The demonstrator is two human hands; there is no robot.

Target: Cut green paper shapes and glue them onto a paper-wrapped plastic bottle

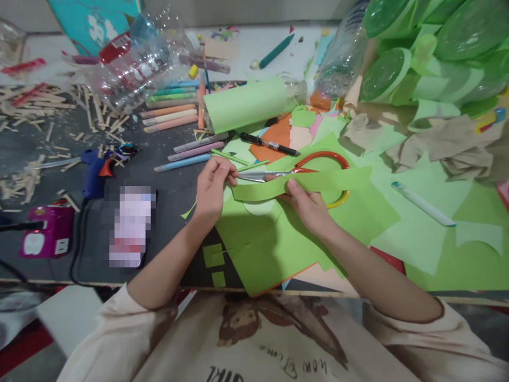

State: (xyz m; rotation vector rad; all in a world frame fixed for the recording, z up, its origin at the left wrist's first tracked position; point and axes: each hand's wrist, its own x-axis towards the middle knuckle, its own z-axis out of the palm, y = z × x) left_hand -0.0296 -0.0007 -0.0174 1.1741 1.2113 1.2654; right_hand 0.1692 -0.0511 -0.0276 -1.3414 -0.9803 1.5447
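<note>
My left hand pinches the left end of a long green paper strip. My right hand grips the same strip near its middle, thumb on top. The strip is held just above the table. Red-and-yellow-handled scissors lie right behind the strip, blades pointing left toward my left hand. Larger green paper sheets lie under both hands.
A bottle wrapped in green paper lies behind, with chalk sticks, a black pen, a blue glue gun, clear plastic bottles, wooden stick bits and a white marker. Green bottle pieces pile at the right.
</note>
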